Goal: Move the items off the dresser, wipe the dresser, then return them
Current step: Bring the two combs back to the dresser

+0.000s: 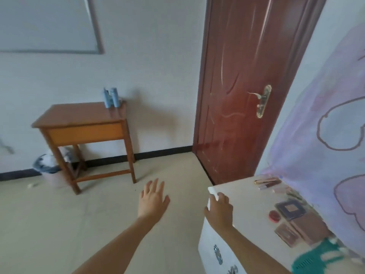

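- From my feed I judge the clearing step is in hand and far from done: the white dresser (246, 204), at 4 o'clock in the view, carries most of its things.
- The right hand (218, 206) grips the dresser's near corner, fingers curled over the top and thumb down the front face. It holds no item.
- The left hand (153, 196) hangs over the floor at about 7 o'clock, fingers spread and straight, holding nothing.
- Things on the dresser, all along its far side by the curtain:
- gold and pink cosmetic sticks (267, 182) at the 12 o'clock end of the top;
- a dark square compact (290, 207) mid-top, with a small red round tin (274, 215) just beside it at its 8 o'clock;
- flat pinkish-brown cases (286, 234) nearer me, close together;
- a teal and white cloth (316, 256) at the near end. Whether it is the wipe I cannot tell.
- A brown wooden side table (83, 115) stands at 9 o'clock, well apart, with pale blue bottles (110, 96) on its back corner. It looks the likely drop-off.
- Next move, as I see it: release the corner, reach to 2 o'clock of the right hand, and pinch the small, flat pieces one or two at a time. The sticks may roll.
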`<state>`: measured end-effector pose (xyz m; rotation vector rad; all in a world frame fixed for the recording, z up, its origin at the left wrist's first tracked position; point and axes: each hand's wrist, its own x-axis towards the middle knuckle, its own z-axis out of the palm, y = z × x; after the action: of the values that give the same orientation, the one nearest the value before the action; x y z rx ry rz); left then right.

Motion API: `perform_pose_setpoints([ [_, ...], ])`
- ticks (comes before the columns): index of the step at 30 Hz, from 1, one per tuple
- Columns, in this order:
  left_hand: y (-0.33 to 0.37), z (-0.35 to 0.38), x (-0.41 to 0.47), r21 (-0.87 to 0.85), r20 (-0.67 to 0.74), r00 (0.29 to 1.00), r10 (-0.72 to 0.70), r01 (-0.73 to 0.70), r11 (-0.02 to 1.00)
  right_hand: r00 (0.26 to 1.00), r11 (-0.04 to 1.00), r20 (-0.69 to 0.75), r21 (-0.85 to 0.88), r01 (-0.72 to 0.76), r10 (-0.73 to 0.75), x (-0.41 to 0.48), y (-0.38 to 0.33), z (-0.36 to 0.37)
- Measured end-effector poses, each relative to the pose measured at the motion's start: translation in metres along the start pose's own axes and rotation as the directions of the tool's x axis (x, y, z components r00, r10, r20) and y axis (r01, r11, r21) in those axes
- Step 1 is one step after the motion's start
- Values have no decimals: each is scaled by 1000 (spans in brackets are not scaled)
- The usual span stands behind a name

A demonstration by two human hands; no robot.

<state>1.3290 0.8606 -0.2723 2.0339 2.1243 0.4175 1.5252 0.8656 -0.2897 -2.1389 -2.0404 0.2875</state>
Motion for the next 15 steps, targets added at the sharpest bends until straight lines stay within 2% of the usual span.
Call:
perform_pose_setpoints([
  [4, -98, -55, -23, -21, -112, 979, -173, 171, 985, 974, 973, 31, -42, 225, -224, 6, -109, 1],
  [9, -214, -119, -61, -64, -266, 904, -335, 330, 942, 857, 853, 31, -85, 515, -514, 0, -240, 0],
  [15, -310, -174, -97, -134, -389, 819, -423, 404, 905, 769, 763, -18, -140, 631, -639, -6, -350, 1],
])
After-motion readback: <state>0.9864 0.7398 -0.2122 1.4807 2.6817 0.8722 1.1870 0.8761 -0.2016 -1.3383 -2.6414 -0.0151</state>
